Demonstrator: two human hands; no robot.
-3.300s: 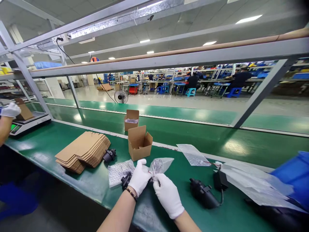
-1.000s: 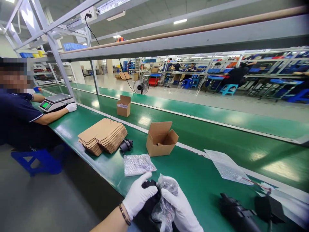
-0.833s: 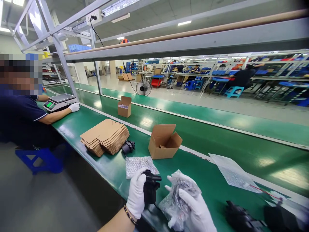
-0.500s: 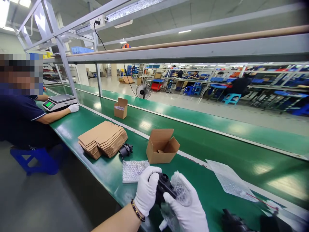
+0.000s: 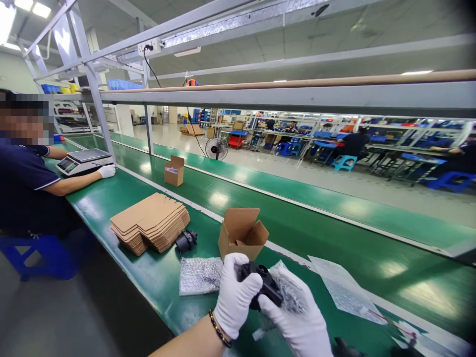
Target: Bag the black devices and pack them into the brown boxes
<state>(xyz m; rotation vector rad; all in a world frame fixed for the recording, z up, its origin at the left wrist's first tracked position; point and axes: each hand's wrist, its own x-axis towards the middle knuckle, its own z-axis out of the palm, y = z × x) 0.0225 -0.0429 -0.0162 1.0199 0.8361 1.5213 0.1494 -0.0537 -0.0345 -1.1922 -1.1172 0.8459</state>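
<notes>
Both my hands wear white gloves. Between them is a black plastic fitting (image 5: 272, 291) with a round opening on top. My left hand (image 5: 238, 293) grips its left side, fingers closed. Closed around a crumpled clear bubble-wrap bag (image 5: 289, 286), my right hand (image 5: 303, 322) presses its thumb against the fitting's right end. Some clear plastic hangs below the fitting. Just beyond my hands stands an open cardboard box (image 5: 241, 242); cardboard shows inside it. To the left lie a flat bubble-wrap pouch (image 5: 199, 277) and another black fitting (image 5: 186, 241).
A stack of flattened cartons (image 5: 150, 220) lies at left. On the green belt stands a small open box (image 5: 174, 172). A co-worker's gloved hand (image 5: 107, 171) rests beside a scale (image 5: 85, 159). A clear plastic sheet (image 5: 344, 287) and dark parts (image 5: 347, 348) lie at right.
My view has shifted slightly right and upward. The fitting has turned a little in my hands, and less plastic shows hanging beneath it. Both hands keep hold.
</notes>
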